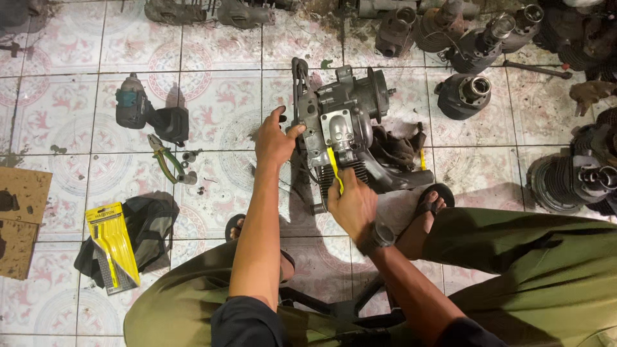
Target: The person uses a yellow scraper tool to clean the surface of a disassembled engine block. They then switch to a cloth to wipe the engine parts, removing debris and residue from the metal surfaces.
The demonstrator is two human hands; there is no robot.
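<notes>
The right hand (350, 202) has its fingers closed around a yellow-handled tool (334, 168), its tip set against the engine (344, 125). The left hand (275, 140) lies with fingers spread and loose on the engine's left edge, steadying it. The engine stands on the tiled floor (218, 103) between the sandalled feet. Further left lie pliers (162, 156), an impact driver (149, 112) and a yellow tool pack (114, 245). Cylinders (464, 95) sit upper right.
</notes>
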